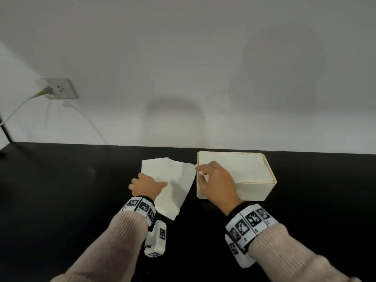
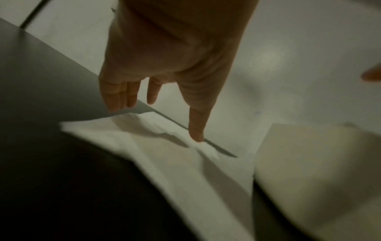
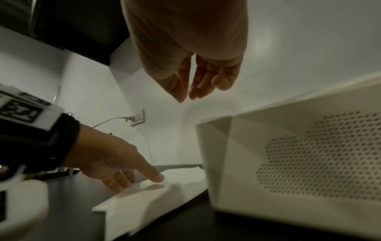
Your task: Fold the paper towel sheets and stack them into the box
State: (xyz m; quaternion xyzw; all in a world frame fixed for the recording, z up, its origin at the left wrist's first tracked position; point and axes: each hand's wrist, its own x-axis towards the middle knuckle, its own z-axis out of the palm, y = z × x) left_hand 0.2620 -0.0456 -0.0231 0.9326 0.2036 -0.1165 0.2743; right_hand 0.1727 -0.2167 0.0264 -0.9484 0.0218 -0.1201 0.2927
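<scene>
A fresh sheet was being readied for folding. The left hand (image 1: pixel 146 185) pressed straight fingers on the loose paper towel sheets (image 1: pixel 173 180) — thin, soft, creased — lying just left of the box (image 1: pixel 254 190). The right hand (image 1: pixel 216 181) hovered over the box's near-left corner, fingers relaxed, holding nothing. The box — smooth cream plastic, rounded — already held folded towels. Next called for pinching one sheet's edge.

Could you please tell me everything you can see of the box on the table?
The box is a cream, rectangular, open-topped container, plastic by its look, with rounded corners. One side wall carries a panel of small round holes, clear in the right wrist view. It sits upright on the black table near the wall, right of the loose paper towel sheets, and holds a flat stack of folded sheets. The right hand hovers over its left end.
</scene>
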